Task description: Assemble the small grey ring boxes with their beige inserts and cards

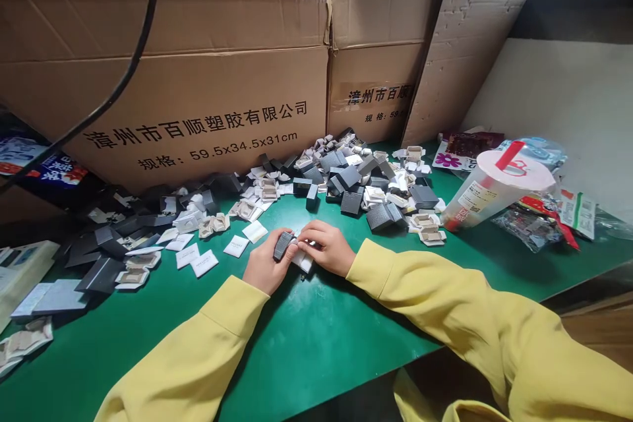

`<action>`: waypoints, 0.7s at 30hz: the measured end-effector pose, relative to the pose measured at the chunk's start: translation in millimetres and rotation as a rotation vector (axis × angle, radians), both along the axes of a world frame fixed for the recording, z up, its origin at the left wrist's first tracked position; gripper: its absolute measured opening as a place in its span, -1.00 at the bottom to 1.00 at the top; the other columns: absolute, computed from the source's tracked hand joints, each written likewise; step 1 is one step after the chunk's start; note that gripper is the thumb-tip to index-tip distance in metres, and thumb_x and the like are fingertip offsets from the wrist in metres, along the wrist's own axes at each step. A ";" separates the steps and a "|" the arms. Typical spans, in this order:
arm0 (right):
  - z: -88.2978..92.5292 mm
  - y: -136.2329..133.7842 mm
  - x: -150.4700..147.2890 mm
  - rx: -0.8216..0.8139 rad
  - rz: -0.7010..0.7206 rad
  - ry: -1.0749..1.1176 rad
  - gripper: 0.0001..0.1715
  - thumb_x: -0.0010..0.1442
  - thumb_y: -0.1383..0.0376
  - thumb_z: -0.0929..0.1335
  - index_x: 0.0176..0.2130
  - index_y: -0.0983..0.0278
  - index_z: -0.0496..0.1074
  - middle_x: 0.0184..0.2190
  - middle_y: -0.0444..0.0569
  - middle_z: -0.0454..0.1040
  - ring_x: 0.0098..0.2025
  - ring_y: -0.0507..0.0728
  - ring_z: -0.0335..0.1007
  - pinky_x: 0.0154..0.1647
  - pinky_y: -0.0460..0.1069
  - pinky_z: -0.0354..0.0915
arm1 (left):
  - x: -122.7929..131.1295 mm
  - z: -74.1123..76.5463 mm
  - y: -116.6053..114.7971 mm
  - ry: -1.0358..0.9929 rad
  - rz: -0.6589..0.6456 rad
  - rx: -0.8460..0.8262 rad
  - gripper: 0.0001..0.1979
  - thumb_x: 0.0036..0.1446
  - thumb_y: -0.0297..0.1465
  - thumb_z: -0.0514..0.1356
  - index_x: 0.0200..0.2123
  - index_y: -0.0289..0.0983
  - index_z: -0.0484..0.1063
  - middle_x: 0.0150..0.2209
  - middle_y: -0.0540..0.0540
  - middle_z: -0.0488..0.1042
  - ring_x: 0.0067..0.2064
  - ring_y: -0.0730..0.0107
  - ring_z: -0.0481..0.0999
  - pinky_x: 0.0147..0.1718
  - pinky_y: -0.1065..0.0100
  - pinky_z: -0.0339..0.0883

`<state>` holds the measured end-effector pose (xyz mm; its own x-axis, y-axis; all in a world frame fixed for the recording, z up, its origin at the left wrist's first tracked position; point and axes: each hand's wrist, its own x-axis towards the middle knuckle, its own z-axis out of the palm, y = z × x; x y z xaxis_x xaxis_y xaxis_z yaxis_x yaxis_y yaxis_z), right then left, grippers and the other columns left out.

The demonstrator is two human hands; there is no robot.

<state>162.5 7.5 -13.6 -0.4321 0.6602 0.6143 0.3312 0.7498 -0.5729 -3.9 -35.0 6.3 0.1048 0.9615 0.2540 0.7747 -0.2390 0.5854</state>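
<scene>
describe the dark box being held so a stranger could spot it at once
On the green table, before the printed cardboard cartons, find the yellow-sleeved left hand meeting the right hand. The left hand grips the small dark grey box. Unlike the similar boxes heaped behind, this one alone is held.

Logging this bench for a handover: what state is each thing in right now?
left hand: gripping the small dark box
right hand: fingertips pinching the white insert
drink cup: lying tilted, lid on, straw in
pile of boxes and inserts: loose, heaped against the cartons
white cards: lying flat, scattered
</scene>
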 end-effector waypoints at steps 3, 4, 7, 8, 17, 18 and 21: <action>1.7 -1.6 0.5 -0.042 -0.045 -0.017 -0.84 0.15 0.23 0.29 -0.40 0.28 0.35 -0.43 -0.09 0.39 -0.41 0.00 0.29 -0.36 -0.11 0.22 | -0.8 -1.0 -0.2 -0.008 -0.043 -0.022 -0.61 0.12 -0.12 0.01 -0.09 -0.23 0.28 -0.20 -0.08 0.51 -0.25 0.31 0.52 -0.27 0.34 0.36; 2.2 -2.1 0.5 -0.064 -0.063 -0.027 -0.85 0.12 0.24 0.30 -0.41 0.28 0.33 -0.46 -0.12 0.37 -0.45 -0.02 0.26 -0.40 -0.12 0.20 | -0.8 -1.5 -0.6 -0.010 -0.062 -0.016 -0.62 0.12 -0.13 0.02 -0.08 -0.23 0.27 -0.19 -0.08 0.50 -0.24 0.31 0.52 -0.26 0.34 0.36; 2.2 -2.5 -0.2 -0.100 -0.080 -0.042 -0.89 0.06 0.30 0.32 -0.45 0.27 0.28 -0.53 -0.18 0.30 -0.52 -0.05 0.17 -0.47 -0.14 0.13 | -0.3 -3.1 -2.3 -0.019 -0.120 0.019 -0.65 0.13 -0.18 0.02 -0.07 -0.23 0.26 -0.14 -0.10 0.49 -0.19 0.31 0.51 -0.23 0.35 0.36; 1.8 -2.2 -0.4 -0.100 -0.071 -0.042 -0.90 0.04 0.32 0.32 -0.47 0.27 0.27 -0.53 -0.18 0.29 -0.52 -0.05 0.16 -0.48 -0.14 0.12 | 0.1 -3.6 -2.9 -0.020 -0.132 0.029 -0.66 0.14 -0.20 0.02 -0.07 -0.23 0.26 -0.13 -0.11 0.48 -0.18 0.31 0.51 -0.22 0.35 0.36; 0.5 -1.8 -1.2 -0.076 -0.037 -0.022 -0.86 0.07 0.32 0.28 -0.51 0.27 0.26 -0.51 -0.15 0.30 -0.49 -0.03 0.18 -0.44 -0.13 0.14 | 0.7 -9.7 -3.7 -0.038 -0.175 0.211 -0.62 0.13 -0.36 0.04 0.04 -0.22 0.23 -0.05 -0.10 0.46 -0.05 0.33 0.47 -0.08 0.37 0.34; 1.5 -2.5 -1.2 -0.074 -0.045 -0.028 -0.86 0.08 0.32 0.28 -0.50 0.27 0.27 -0.50 -0.14 0.31 -0.48 -0.03 0.19 -0.44 -0.12 0.15 | 0.5 -10.5 -3.5 -0.035 -0.167 0.253 -0.65 0.12 -0.37 0.05 0.01 -0.22 0.26 -0.06 -0.09 0.47 -0.06 0.33 0.47 -0.08 0.37 0.34; 5.1 -4.3 -1.1 -0.046 -0.039 -0.045 -0.87 0.13 0.28 0.27 -0.43 0.27 0.32 -0.44 -0.09 0.37 -0.37 0.02 0.27 -0.32 -0.09 0.21 | 0.2 -11.5 -2.8 -0.017 -0.085 0.350 -0.71 0.09 -0.40 0.06 -0.08 -0.22 0.30 -0.11 -0.09 0.49 -0.13 0.33 0.51 -0.13 0.36 0.37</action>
